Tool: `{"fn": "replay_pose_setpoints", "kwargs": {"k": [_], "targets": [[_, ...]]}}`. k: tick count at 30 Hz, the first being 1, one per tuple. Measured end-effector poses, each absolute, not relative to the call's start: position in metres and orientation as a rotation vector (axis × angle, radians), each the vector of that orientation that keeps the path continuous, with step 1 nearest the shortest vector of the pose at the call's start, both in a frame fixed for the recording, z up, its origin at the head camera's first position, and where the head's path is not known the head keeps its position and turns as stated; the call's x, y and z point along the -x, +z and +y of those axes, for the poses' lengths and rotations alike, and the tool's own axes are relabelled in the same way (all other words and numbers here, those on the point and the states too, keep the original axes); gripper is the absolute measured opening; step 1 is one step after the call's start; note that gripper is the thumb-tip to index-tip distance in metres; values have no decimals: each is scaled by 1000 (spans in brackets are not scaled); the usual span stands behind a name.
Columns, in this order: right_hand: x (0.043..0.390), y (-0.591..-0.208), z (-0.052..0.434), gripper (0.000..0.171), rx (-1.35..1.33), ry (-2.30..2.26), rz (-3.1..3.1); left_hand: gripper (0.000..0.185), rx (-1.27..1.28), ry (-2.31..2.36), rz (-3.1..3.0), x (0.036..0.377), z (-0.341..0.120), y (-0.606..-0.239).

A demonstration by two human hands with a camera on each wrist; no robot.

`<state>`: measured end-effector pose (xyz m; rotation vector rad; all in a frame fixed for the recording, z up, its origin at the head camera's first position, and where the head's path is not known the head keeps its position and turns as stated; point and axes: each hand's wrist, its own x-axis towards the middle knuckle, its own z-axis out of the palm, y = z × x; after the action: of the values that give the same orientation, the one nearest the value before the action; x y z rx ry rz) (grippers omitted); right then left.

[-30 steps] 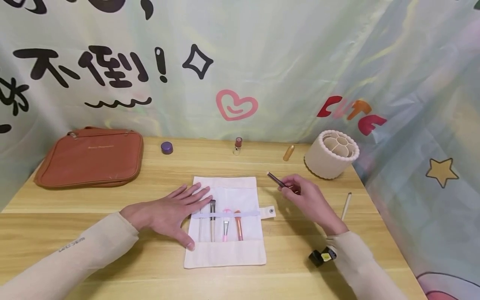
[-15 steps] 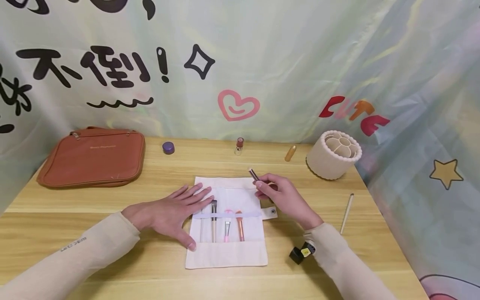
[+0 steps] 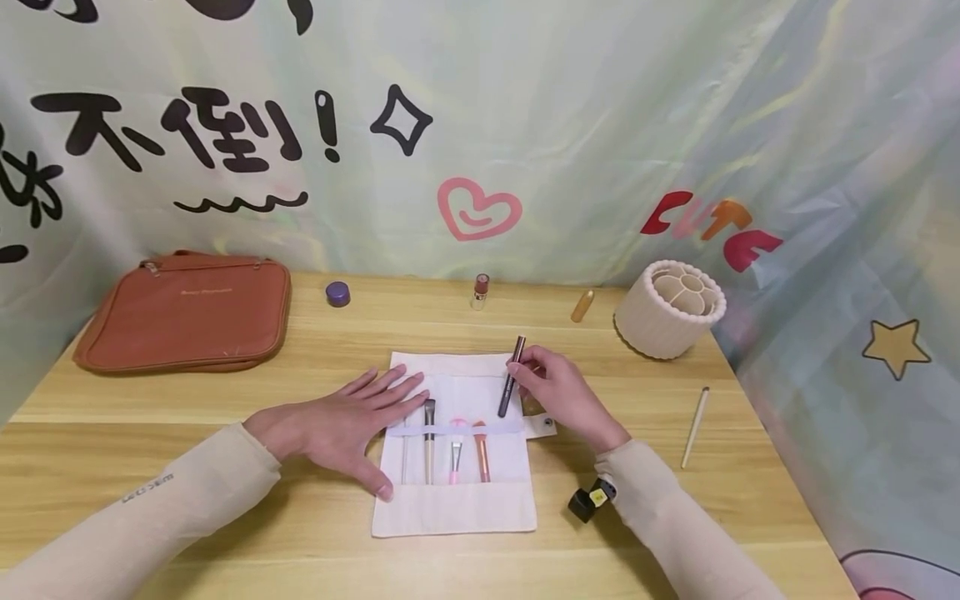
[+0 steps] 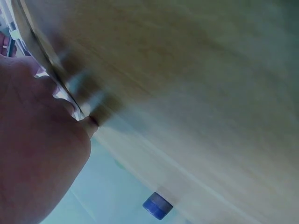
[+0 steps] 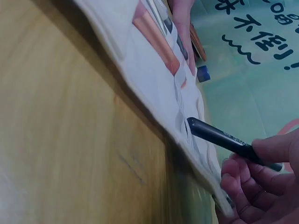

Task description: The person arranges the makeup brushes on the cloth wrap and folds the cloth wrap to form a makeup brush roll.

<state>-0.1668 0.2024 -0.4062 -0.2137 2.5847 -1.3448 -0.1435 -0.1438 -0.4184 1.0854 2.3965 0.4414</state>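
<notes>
A white cloth brush roll (image 3: 450, 510) lies unfolded on the table. Across its middle runs a pale elastic band (image 3: 502, 427), with several makeup brushes under it, among them a dark-tipped brush (image 3: 429, 450), a pink one (image 3: 455, 467) and a copper one (image 3: 482, 454). My left hand (image 3: 337, 429) rests spread on the roll's left side. With thumb and fingers my right hand (image 3: 562, 390) pinches a black cosmetic pen (image 3: 512, 379) near its upper end, over the roll's upper right. In the right wrist view the pen's lower tip (image 5: 191, 123) is close to the band.
A brown zip case (image 3: 187, 317) stands back left. Along the back are a purple round jar (image 3: 338, 293), a lipstick (image 3: 480, 292), a gold tube (image 3: 582, 306) and a cream ribbed holder (image 3: 667, 312). A thin pale stick (image 3: 695, 427) lies at right.
My right hand has moved left from beside the roll to over its upper right, and the pen has swung to point down toward the band. The left hand stays in place.
</notes>
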Motion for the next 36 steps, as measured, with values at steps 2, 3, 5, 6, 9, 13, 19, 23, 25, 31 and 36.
{"fn": "replay_pose_setpoints", "kwargs": {"k": [2, 3, 5, 6, 9, 13, 19, 23, 25, 31, 36], "targets": [[169, -408, 203, 20, 191, -1339, 2578, 131, -1086, 444, 2396, 144, -144, -418], [169, -408, 204, 20, 190, -1334, 2574, 131, -1085, 445, 2396, 144, -143, -418], [168, -408, 204, 24, 207, -1309, 2568, 131, -1084, 448, 2395, 144, -143, -417], [168, -407, 203, 26, 220, -1297, 2564, 131, -1084, 450, 2393, 144, -143, -417], [165, -406, 202, 30, 245, -1265, 2559, 131, -1084, 451, 2391, 144, -144, -416], [166, -405, 199, 28, 184, -1333, 2552, 131, -1082, 454, 2393, 144, -144, -415], [168, -406, 196, 23, 65, -1460, 2507, 131, -1084, 461, 2393, 145, -144, -416], [165, -407, 195, 20, 51, -1417, 2440, 131, -1084, 461, 2393, 144, -144, -417], [163, -407, 195, 20, 63, -1386, 2426, 132, -1081, 459, 2394, 144, -144, -418], [162, -407, 195, 41, 154, -1256, 2417, 131, -1075, 459, 2396, 143, -145, -416], [162, -408, 196, 55, 254, -1174, 2445, 131, -1076, 453, 2398, 144, -145, -417]]}}
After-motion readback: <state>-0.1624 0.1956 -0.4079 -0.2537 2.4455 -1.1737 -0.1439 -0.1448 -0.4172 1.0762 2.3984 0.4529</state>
